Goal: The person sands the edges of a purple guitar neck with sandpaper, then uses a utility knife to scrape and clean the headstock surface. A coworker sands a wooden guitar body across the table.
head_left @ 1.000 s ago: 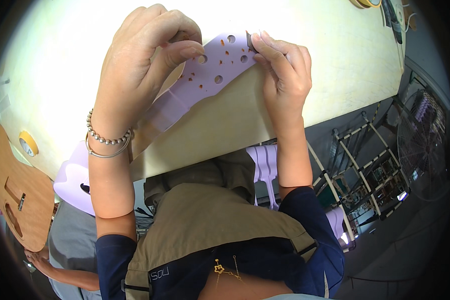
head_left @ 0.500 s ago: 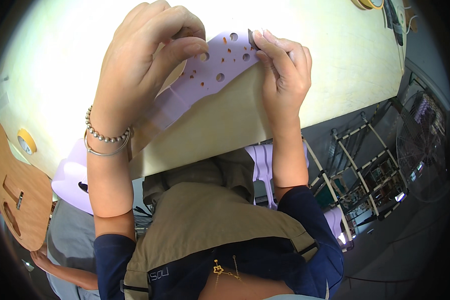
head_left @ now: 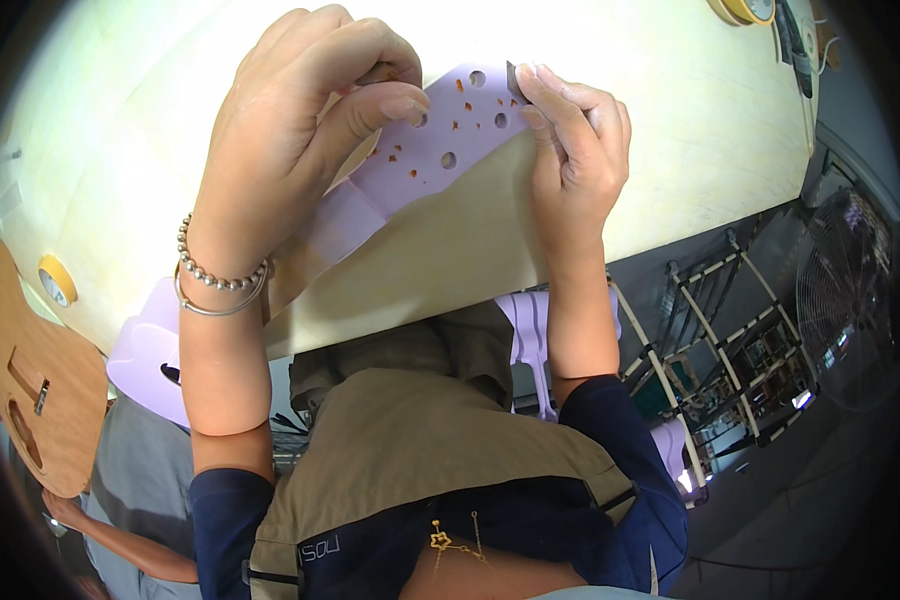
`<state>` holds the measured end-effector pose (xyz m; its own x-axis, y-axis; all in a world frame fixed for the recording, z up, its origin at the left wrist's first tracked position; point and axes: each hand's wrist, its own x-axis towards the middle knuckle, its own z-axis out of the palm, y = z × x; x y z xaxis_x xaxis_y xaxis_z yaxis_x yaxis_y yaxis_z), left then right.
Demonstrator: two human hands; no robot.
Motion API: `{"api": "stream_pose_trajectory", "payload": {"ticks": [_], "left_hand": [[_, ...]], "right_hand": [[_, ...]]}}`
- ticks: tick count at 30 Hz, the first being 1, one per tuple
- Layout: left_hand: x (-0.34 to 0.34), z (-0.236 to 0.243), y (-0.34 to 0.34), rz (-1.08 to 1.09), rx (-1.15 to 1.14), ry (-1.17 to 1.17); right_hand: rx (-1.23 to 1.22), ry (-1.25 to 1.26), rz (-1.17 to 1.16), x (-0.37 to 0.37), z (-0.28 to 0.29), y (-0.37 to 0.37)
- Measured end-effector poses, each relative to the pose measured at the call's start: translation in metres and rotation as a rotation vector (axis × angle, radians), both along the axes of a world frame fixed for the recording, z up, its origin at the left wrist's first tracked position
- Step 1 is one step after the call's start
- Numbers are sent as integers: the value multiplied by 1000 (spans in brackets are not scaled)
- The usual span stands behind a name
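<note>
A lilac panel (head_left: 475,135) with round holes and several small orange-brown spots lies on the pale table, stretching down to the left under my left forearm. My left hand (head_left: 300,130) is over the panel's left side, thumb and fingers closed in a pinch. Something small and dark with an orange-brown edge shows between them, too hidden to name. At the panel's far right end, my right hand (head_left: 580,125) pinches a thin dark grey flat piece (head_left: 513,82), its edge upright by the panel.
Yellow tape rolls (head_left: 57,280) lie at the table's left and far right edges. A brown board with cut-outs (head_left: 55,400) stands at left, beside another person's arm (head_left: 120,540). At right are a pipe rack (head_left: 720,340) and a fan (head_left: 850,300). A lilac stool (head_left: 530,335) shows beneath the table.
Both hands and the lilac panel appear slightly farther right and lower, as does most of the scene. Both pinches look the same.
</note>
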<state>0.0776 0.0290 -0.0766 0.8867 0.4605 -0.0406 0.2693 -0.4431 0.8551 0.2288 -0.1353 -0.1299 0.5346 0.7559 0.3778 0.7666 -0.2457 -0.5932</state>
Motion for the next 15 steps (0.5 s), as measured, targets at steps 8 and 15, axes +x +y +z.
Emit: {"api": "stream_pose_trajectory", "payload": {"ticks": [8, 15], "left_hand": [[3, 2, -1, -3, 123, 23], [5, 2, -3, -79, 181, -47]], "right_hand": [[-4, 338, 35, 9, 12, -9], [142, 833, -175, -8, 37, -21]]}}
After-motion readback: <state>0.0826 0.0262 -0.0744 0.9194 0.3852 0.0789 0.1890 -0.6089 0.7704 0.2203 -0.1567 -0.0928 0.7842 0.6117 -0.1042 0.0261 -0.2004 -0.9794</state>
